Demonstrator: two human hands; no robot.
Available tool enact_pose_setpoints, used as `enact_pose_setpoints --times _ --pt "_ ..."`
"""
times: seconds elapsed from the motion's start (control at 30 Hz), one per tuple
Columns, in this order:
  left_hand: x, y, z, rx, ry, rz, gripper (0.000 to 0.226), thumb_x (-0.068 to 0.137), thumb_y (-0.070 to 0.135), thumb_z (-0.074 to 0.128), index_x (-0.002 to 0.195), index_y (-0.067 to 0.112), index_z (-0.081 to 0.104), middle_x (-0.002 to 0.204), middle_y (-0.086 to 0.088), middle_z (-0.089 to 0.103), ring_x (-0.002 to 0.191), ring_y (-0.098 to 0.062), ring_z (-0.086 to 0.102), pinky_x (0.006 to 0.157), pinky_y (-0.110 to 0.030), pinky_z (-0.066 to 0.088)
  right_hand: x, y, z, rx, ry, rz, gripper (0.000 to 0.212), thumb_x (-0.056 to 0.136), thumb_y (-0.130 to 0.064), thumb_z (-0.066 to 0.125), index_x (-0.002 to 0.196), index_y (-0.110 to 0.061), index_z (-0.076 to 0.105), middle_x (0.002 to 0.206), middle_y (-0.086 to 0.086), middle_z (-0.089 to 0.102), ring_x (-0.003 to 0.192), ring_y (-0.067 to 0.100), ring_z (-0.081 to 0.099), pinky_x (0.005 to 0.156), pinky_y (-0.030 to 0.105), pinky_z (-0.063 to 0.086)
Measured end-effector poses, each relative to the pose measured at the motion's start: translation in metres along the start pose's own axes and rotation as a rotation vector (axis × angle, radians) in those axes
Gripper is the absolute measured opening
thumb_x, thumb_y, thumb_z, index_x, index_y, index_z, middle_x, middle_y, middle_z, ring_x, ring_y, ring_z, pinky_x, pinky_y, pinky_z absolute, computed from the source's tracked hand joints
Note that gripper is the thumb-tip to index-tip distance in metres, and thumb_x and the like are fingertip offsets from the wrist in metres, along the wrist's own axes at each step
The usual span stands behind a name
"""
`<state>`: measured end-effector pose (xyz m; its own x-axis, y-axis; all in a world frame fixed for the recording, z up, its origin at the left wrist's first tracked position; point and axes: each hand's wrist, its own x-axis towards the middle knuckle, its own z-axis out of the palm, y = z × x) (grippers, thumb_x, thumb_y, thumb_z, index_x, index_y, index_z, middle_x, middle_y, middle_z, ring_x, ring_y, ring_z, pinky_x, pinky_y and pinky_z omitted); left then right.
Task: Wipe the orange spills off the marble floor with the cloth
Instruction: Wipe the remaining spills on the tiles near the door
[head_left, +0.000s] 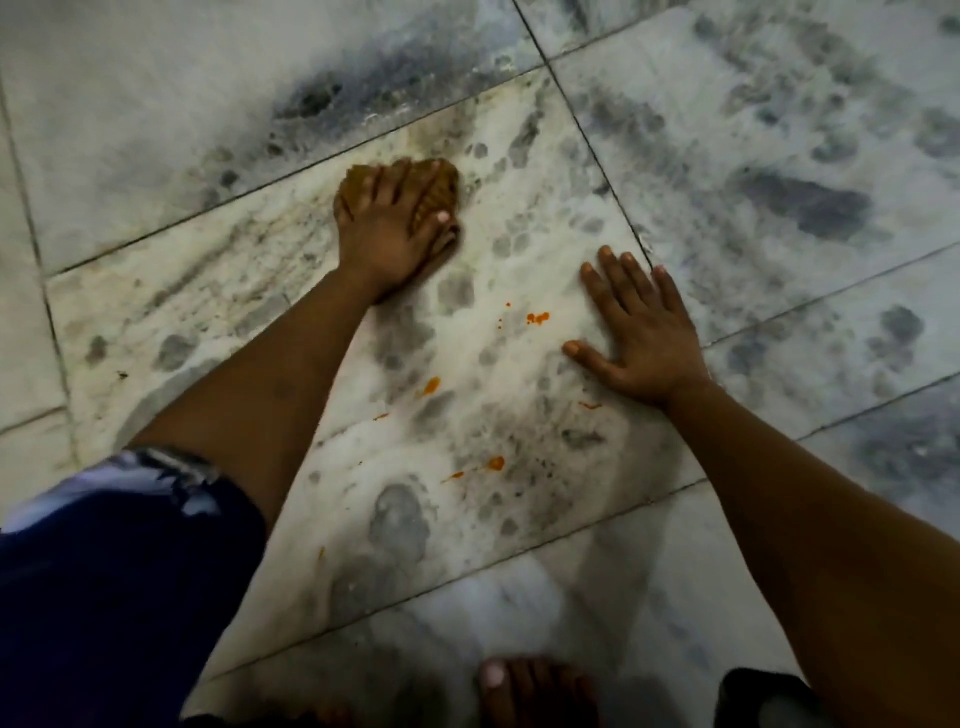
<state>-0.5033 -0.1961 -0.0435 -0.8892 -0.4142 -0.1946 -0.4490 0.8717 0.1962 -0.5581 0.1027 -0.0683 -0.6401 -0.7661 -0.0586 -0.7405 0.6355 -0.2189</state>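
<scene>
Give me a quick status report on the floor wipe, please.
Left hand pressing cloth down; right hand flat on marble floor. Orange spills unwiped. Nothing in the way.

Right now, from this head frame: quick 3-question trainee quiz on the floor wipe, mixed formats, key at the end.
1. True or false: the left hand presses the cloth onto the marble floor.
2. The right hand is: A) holding a bottle B) flat on the floor, fingers spread C) out of view.
3. Fill in: the orange spills lie ___ the person than the cloth.

Key: 1 true; 2 B; 3 nearer to.
</scene>
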Motion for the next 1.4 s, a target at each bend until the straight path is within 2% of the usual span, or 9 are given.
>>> enact_pose_setpoints --times 0.1,0.3,0.57,0.7,0.83,0.93,1.07,1.27,1.4 --pt "0.007 0.036 0.006 -0.028 -0.002 -0.096 0.057 0.095 0.053 0.032 0.148 0.038 0.015 0.159 0.001 0.009 0.145 -0.029 0.004 0.112 -0.058 0.001 -0.001 -0.001 -0.001 -0.018 -0.001 0.018 0.079 0.085 -0.066 0.026 0.149 -0.021 0.020 0.157 0.006 0.018 0.144 0.020 0.016 0.116 0.040 0.006" --pt "-0.057 0.031 0.019 0.025 -0.039 0.249 0.069 0.082 0.067 0.018 0.146 0.040 0.020 0.157 0.003 0.017 0.145 -0.023 0.010 0.111 -0.052 0.006 0.000 0.001 0.000 -0.016 0.017 -0.001 0.078 0.085 -0.064 0.029 0.149 -0.020 0.022 0.156 0.007 0.020 0.144 0.021 0.017 0.116 0.040 0.006" --pt "0.021 0.065 0.002 -0.019 -0.088 -0.072 0.062 0.093 0.057 0.032 0.148 0.036 0.012 0.159 -0.001 0.005 0.145 -0.031 0.001 0.112 -0.057 -0.001 0.000 0.001 -0.002 -0.010 -0.017 -0.020 0.082 0.084 -0.068 0.023 0.150 -0.019 0.017 0.157 0.007 0.014 0.145 0.021 0.011 0.117 0.040 0.002" --pt "-0.041 0.083 0.021 0.055 -0.099 0.199 0.067 0.085 0.065 0.020 0.147 0.039 0.012 0.159 -0.002 0.010 0.146 -0.027 0.003 0.112 -0.055 0.001 -0.008 0.008 -0.002 -0.022 -0.028 -0.047 0.076 0.089 -0.060 0.020 0.149 -0.014 0.017 0.157 0.010 0.015 0.144 0.022 0.015 0.116 0.035 0.004" --pt "-0.087 0.043 0.027 0.083 -0.079 0.417 0.066 0.084 0.065 0.018 0.145 0.041 0.019 0.157 0.001 0.019 0.145 -0.026 0.012 0.110 -0.055 0.005 -0.015 0.009 0.002 -0.005 -0.008 0.021 0.073 0.090 -0.054 0.022 0.149 -0.012 0.014 0.157 0.010 0.014 0.145 0.021 0.013 0.116 0.033 0.003" --pt "-0.044 0.035 0.016 0.084 -0.050 0.270 0.066 0.085 0.065 0.019 0.146 0.039 0.019 0.157 0.001 0.018 0.145 -0.026 0.010 0.111 -0.056 0.000 -0.013 0.009 0.001 0.001 -0.015 0.008 0.072 0.091 -0.054 0.021 0.150 -0.012 0.014 0.157 0.010 0.013 0.145 0.020 0.012 0.117 0.034 0.005" --pt "0.001 0.087 0.015 0.046 -0.028 0.018 0.059 0.093 0.056 0.029 0.148 0.038 0.016 0.159 0.000 0.011 0.145 -0.030 0.005 0.112 -0.059 -0.006 -0.014 0.010 0.002 -0.012 -0.018 0.006 0.072 0.091 -0.054 0.022 0.149 -0.012 0.015 0.157 0.010 0.014 0.145 0.020 0.013 0.117 0.034 0.005" --pt "-0.106 0.095 0.046 0.097 0.033 0.328 0.057 0.089 0.058 0.025 0.144 0.041 0.026 0.154 -0.002 0.029 0.143 -0.029 0.018 0.112 -0.057 0.002 -0.014 0.008 0.000 -0.013 -0.022 0.009 0.072 0.091 -0.053 0.024 0.149 -0.011 0.017 0.157 0.010 0.015 0.144 0.020 0.014 0.117 0.035 0.006" --pt "-0.076 0.053 0.033 0.081 0.021 0.180 0.062 0.087 0.060 0.021 0.144 0.038 0.029 0.154 -0.002 0.027 0.144 -0.029 0.016 0.112 -0.056 -0.001 -0.014 0.009 0.001 -0.006 -0.001 0.007 0.072 0.091 -0.052 0.024 0.149 -0.011 0.018 0.156 0.010 0.016 0.144 0.019 0.013 0.118 0.035 0.006"
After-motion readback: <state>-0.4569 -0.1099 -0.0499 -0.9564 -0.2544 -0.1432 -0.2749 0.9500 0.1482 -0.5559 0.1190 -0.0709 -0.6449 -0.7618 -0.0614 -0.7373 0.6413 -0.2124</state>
